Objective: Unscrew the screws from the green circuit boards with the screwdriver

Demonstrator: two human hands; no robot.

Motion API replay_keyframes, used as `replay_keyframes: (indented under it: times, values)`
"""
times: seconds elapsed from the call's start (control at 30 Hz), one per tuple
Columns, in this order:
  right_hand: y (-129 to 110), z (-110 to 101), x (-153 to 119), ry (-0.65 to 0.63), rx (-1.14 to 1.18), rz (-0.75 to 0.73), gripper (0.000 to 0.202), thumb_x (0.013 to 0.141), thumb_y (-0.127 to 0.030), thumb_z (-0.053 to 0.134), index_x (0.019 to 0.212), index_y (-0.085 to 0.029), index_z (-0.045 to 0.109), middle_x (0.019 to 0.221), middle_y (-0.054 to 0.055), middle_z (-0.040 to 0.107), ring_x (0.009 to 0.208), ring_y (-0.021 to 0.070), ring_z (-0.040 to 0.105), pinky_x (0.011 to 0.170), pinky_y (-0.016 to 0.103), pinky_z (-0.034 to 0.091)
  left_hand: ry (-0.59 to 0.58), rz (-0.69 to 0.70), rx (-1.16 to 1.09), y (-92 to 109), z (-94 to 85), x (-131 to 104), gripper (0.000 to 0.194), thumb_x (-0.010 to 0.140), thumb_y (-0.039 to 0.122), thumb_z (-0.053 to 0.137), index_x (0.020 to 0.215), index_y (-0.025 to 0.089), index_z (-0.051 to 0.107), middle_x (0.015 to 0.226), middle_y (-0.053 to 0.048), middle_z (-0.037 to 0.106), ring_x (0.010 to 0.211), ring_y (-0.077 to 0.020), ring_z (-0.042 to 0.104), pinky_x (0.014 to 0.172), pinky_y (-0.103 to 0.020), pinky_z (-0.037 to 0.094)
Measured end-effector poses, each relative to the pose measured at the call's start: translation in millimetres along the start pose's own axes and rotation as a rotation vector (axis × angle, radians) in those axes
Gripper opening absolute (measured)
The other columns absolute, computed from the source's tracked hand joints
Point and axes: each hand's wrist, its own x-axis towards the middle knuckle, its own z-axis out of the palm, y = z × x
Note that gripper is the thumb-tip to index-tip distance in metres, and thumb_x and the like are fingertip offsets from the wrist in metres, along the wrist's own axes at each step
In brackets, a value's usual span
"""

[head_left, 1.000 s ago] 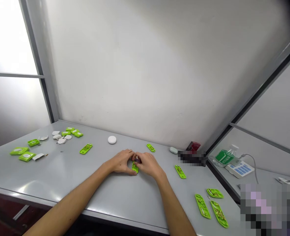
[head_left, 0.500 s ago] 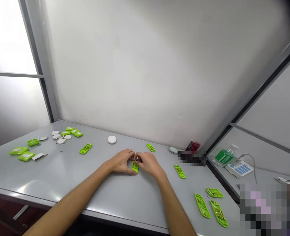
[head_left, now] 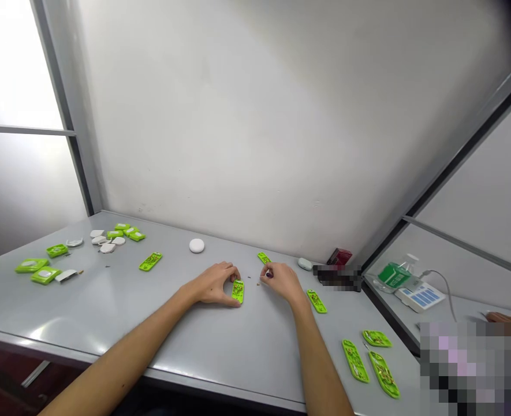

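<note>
On the grey table, a bright green, phone-shaped plastic casing (head_left: 238, 292) lies face up with small parts inside. My left hand (head_left: 214, 284) grips its edges, thumb at the near end and fingers at the far end. My right hand (head_left: 283, 282) is to the right, apart from that casing, with fingers pinched around a small dark object (head_left: 269, 275); most of it is hidden. Just beyond these fingers lies another green casing (head_left: 263, 257). A tiny brownish piece (head_left: 257, 283) rests on the table between my hands.
Green casings (head_left: 354, 361) lie at right; another (head_left: 150, 261) is left of my hands. Farther left are green pieces (head_left: 45, 274) and white covers (head_left: 107, 248). A white round case (head_left: 197, 245) stands behind. Past the right divider are a bottle (head_left: 396, 275) and another person's hand (head_left: 504, 318).
My right hand has moved right, off the held casing, still pinching the dark object. Tiny pieces now show on the table between my hands. Another person's hand has appeared at far right.
</note>
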Motion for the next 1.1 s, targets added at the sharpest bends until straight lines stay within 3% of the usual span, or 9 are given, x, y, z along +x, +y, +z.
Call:
replay_keyframes:
  times: [0.33,0.67,0.9,1.1]
  values:
    - [-6.3,10.8,2.7,-0.049,-0.058,-0.017,0.012,0.085,-0.022,0.070,0.094,-0.024,0.078,0.094,0.003,0.074,0.089,0.0163,0.063,0.072,0.025,0.032,-0.001,-0.006,0.002,2.3,-1.5,-0.4,0.060,0.069,0.060,0.080,0.114,0.024,0.064,0.113,-0.004,0.063,0.105,-0.0227,0.059,0.090,-0.032,0.047]
    - [-2.2,1.9,0.9,-0.018,-0.038,0.020,0.018,0.088,-0.020,0.062,0.091,-0.025,0.079,0.091,0.002,0.074,0.081,0.0155,0.062,0.067,0.026,0.031,0.003,0.003,0.007,-2.4,1.1,0.9,0.060,0.069,0.061,0.080,0.114,0.024,0.064,0.114,-0.005,0.063,0.104,-0.0222,0.059,0.087,-0.031,0.046]
    - [3.0,-10.1,-2.6,-0.064,-0.026,0.049,0.014,0.082,-0.021,0.069,0.090,-0.025,0.080,0.092,0.001,0.075,0.083,0.0155,0.063,0.067,0.025,0.031,0.004,0.000,0.000,0.7,-0.4,0.1,0.059,0.069,0.060,0.079,0.114,0.024,0.064,0.113,-0.004,0.063,0.104,-0.0219,0.059,0.087,-0.031,0.047]
    - [-0.8,-5.3,-3.2,-0.094,-0.056,0.050,0.016,0.079,-0.019,0.069,0.090,-0.023,0.081,0.097,0.004,0.076,0.087,0.0166,0.065,0.068,0.025,0.033,-0.005,0.002,0.010,1.7,-1.3,0.5,0.060,0.069,0.060,0.079,0.114,0.024,0.064,0.113,-0.004,0.063,0.104,-0.0220,0.059,0.088,-0.032,0.046]
